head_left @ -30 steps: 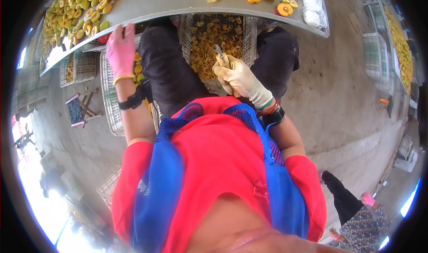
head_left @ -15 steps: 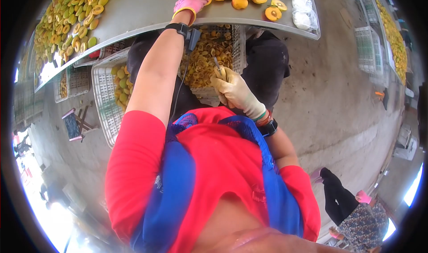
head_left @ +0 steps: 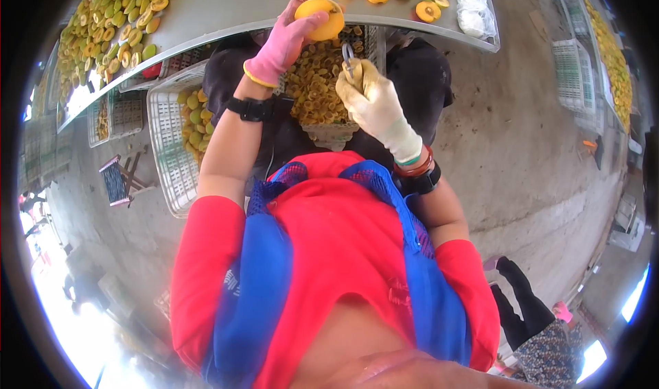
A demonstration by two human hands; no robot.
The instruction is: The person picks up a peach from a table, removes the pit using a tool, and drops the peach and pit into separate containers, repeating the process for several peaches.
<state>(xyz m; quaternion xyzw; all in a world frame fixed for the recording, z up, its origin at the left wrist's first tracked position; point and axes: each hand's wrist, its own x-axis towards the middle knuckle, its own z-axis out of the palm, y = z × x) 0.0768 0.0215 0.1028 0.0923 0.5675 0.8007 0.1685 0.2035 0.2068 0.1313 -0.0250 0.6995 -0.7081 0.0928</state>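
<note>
My left hand [head_left: 278, 46], in a pink glove, grips a yellow peach-like fruit half [head_left: 320, 22] just above the near edge of the metal table. In my right hand [head_left: 376, 108], gloved in off-white, is a small hand tool with a curved metal tip [head_left: 348, 54]. The tip points up toward the fruit and stands a little apart from it. Beneath both hands, between my knees, a crate [head_left: 371, 46] holds many small yellow cut pieces. Several fruit halves [head_left: 428, 12] lie on the table to the right.
Piled fruit halves [head_left: 117, 29] cover the left part of the metal table [head_left: 226, 5]. A white bag [head_left: 471, 12] sits at its right corner. A white crate [head_left: 159, 125] of fruit stands left of my leg. Another person [head_left: 542, 327] is behind me at right.
My left hand has come back from the table toward my body, with a fruit half now in it. My right hand and the tool have risen slightly toward the fruit.
</note>
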